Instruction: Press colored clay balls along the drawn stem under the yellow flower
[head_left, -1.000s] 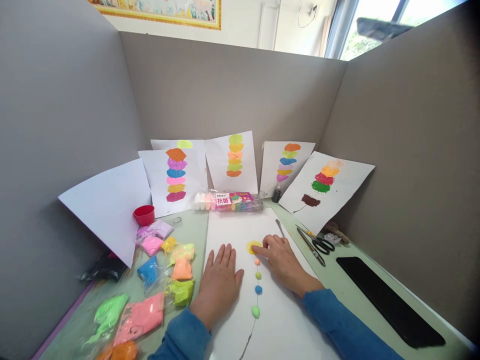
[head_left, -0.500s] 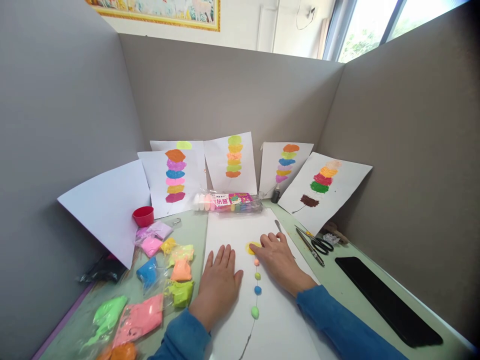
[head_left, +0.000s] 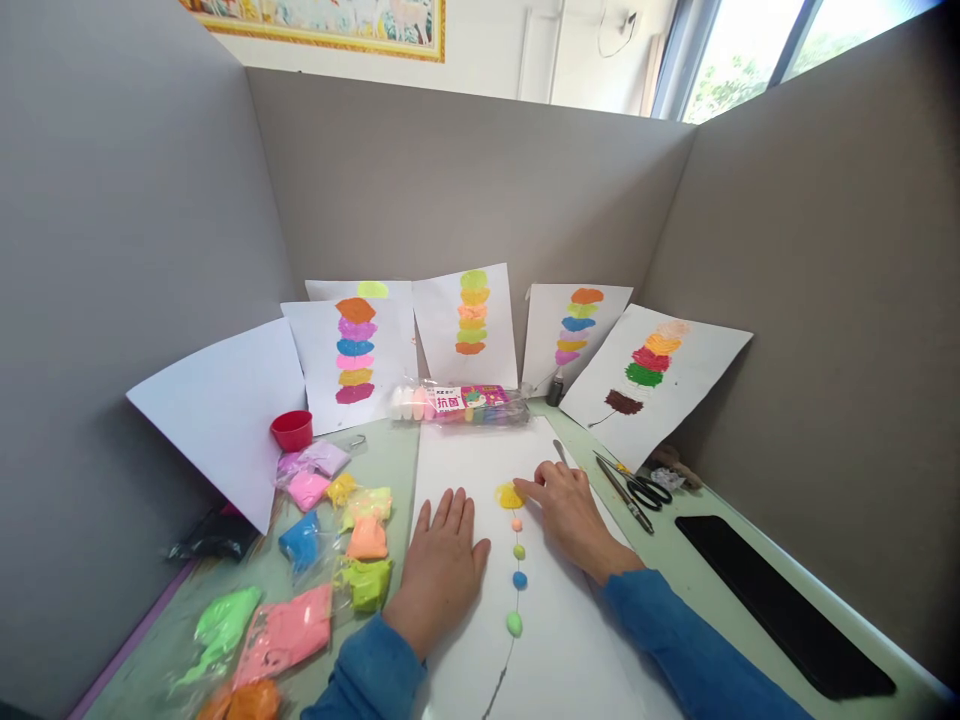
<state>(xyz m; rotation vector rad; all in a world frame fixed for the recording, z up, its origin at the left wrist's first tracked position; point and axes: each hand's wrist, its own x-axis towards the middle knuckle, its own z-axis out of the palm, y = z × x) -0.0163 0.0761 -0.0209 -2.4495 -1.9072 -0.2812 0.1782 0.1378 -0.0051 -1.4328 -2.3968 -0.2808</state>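
Yellow clay (head_left: 509, 496) lies at the outstretched forefinger (head_left: 531, 489) of the unclenched right hand (head_left: 568, 510); left hand (head_left: 442, 575) flat.

1. White sheet (head_left: 472, 455): lower end cut off by the bottom edge; areas beneath the left hand (head_left: 442, 560) and right hand (head_left: 566, 510) concealed.
2. Yellow clay (head_left: 508, 496): right margin partly obscured by the right hand's index finger.
3. Slim tool (head_left: 560, 450): lower end concealed behind the right hand.
4. Orange bag (head_left: 253, 702): truncated at the bottom edge.
5. Rear drawing (head_left: 322, 290): mostly concealed by the drawing in front (head_left: 307, 340).
6. Packet (head_left: 461, 403): finer print illegible.
7. Framed picture (head_left: 322, 25), window (head_left: 739, 75): truncated above.
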